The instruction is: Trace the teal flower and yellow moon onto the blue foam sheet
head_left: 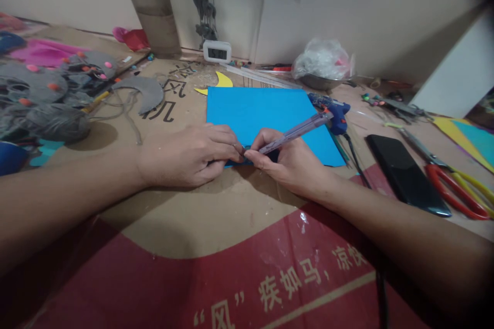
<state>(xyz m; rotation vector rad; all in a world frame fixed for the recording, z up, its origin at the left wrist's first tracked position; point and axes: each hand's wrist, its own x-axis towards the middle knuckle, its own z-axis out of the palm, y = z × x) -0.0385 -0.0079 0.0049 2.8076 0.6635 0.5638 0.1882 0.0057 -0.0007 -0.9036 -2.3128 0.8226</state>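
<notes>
Head view: the right hand (295,164) is pinching a pen (301,129) over the blue sheet (258,110) lying toward twelve o'clock; the left hand (193,155) is resting at the sheet's eight o'clock, finger grip unclear.

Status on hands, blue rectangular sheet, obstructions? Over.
Right hand gripping slim pale-purple pen. Left hand at near edge of blue rectangular paper-like sheet; hands hide part of that edge. Blue plastic glue gun beside sheet's far right corner.
</notes>
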